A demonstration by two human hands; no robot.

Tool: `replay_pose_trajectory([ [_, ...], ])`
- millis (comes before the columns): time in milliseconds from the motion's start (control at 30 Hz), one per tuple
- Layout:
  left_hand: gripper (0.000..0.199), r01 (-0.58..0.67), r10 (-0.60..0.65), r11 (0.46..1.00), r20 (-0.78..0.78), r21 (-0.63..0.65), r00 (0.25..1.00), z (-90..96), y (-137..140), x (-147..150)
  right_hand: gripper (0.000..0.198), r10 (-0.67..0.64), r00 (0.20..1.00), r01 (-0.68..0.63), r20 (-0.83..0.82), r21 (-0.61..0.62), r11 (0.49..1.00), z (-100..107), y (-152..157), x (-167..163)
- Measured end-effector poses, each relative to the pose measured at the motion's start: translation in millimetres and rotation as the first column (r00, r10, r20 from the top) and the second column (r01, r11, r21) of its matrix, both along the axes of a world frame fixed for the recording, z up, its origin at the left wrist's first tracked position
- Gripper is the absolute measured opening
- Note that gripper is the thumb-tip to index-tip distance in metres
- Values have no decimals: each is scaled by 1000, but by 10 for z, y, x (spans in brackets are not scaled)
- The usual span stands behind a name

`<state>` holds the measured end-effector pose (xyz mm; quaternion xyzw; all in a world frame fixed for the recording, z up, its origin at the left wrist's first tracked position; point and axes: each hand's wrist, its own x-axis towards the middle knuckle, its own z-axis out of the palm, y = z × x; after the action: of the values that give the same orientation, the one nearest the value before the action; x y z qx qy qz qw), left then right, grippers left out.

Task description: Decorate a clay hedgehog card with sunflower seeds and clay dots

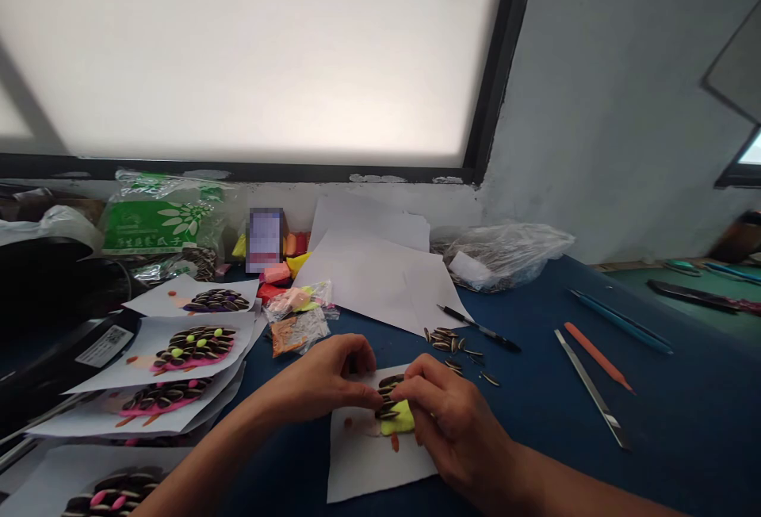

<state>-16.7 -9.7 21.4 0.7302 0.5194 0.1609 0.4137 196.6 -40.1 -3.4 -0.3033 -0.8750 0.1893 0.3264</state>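
Observation:
On a white paper sheet [357, 477] in front of me lies a bright yellow-green clay shape [399, 419], partly covered with striped sunflower seeds [388, 400]. Small orange-brown clay pieces are stuck on the sheet beside it. My left hand [338, 378] curves over the sheet's upper left, thumb and forefinger apart, the thumb tip at the seeds. My right hand [449, 418] has thumb and forefinger pinched together over the clay's right side. Its fingertips hide whatever is between them. Loose sunflower seeds [443, 340] lie just beyond the sheet.
Finished-looking seed-and-clay pictures [196, 350] are stacked at left. Clay packets [297, 300], a green seed bag [148, 224], blank paper [380, 279] and a clear plastic bag [505, 255] line the back. A black pen [479, 329], metal blade [591, 390] and orange tool [598, 356] lie right.

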Motion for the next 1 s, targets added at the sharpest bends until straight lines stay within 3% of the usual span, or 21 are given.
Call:
replay_pose_trajectory([
  [267, 32, 1, -1, 1000, 25, 12, 1000, -65, 35, 1, 34, -13, 998, 10, 66, 44, 999, 14, -3, 5],
  [1000, 30, -42, 44, 998, -34, 56, 998, -57, 12, 48, 31, 1, 996, -9, 92, 81, 997, -5, -3, -3],
])
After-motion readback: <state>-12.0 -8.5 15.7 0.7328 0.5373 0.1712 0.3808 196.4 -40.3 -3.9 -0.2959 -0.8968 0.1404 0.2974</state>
